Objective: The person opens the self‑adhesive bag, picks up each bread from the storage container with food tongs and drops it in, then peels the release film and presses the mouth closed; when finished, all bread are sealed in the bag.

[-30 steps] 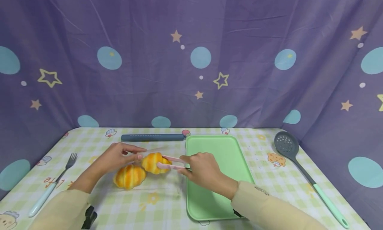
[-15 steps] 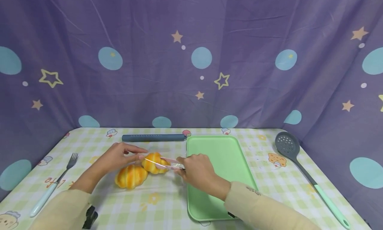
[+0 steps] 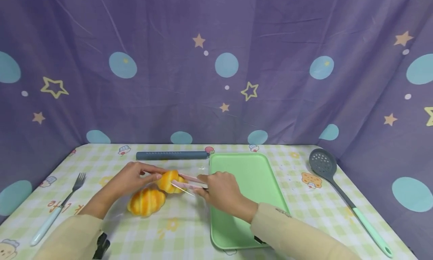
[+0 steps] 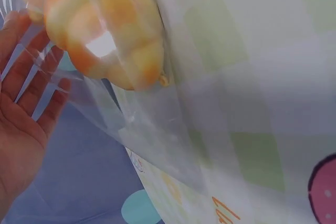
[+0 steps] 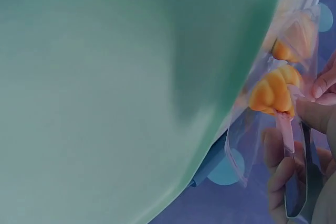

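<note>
My right hand (image 3: pixel 223 190) grips a pair of tongs (image 5: pixel 310 174) with pink tips and metal arms. Between the tips is a small croissant (image 3: pixel 170 181), at the mouth of a clear plastic bag (image 4: pixel 142 121). A second croissant (image 3: pixel 146 202) lies inside the bag, left of and nearer than the first. My left hand (image 3: pixel 137 177) holds the bag's mouth at its far edge, thumb and fingers beside the croissant in the tongs. In the left wrist view, that hand's fingers (image 4: pixel 34 72) show through the film.
Right of the bag lies a green tray (image 3: pixel 248 166), partly under my right forearm. A dark blue stick-shaped item (image 3: pixel 172 155) lies behind. A fork (image 3: pixel 64 203) is at far left, a slotted skimmer (image 3: pixel 341 192) at far right. A purple curtain (image 3: pixel 216 34) hangs behind.
The tongs and their croissant have shifted slightly left, farther into the bag's mouth. My right hand has come left with them; the left hand has hardly moved.
</note>
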A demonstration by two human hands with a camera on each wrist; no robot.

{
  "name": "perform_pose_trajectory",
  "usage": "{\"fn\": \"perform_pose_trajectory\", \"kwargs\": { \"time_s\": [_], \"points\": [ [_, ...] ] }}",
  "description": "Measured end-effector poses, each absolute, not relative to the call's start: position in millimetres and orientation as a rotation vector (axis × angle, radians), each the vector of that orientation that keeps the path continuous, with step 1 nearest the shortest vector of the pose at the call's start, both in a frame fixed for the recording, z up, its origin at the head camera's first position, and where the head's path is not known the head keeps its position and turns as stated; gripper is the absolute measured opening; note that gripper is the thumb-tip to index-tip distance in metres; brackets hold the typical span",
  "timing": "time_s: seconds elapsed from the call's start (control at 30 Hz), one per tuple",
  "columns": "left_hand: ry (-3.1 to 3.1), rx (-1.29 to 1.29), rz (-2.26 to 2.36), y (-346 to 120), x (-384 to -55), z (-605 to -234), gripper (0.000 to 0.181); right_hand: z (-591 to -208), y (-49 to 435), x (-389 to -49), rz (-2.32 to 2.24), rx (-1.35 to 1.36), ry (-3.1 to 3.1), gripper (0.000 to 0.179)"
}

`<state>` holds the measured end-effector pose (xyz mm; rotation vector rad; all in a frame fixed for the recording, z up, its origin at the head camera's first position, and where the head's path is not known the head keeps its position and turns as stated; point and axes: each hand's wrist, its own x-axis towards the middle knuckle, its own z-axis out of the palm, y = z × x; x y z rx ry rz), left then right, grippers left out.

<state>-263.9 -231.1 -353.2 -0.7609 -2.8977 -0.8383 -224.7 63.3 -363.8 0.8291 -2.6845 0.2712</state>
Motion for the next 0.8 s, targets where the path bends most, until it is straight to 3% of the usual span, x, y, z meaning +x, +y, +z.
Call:
{"fn": "perform_pose_trajectory", "kwargs": {
  "time_s": [0.8],
  "points": [
    [-2.803, -0.756, -0.889, -236.3, -263.6, -353.6, 0.023, -369.0, 56.0, -242.3, 0.007, 0.934, -2.564, 0.030]
  ]
}}
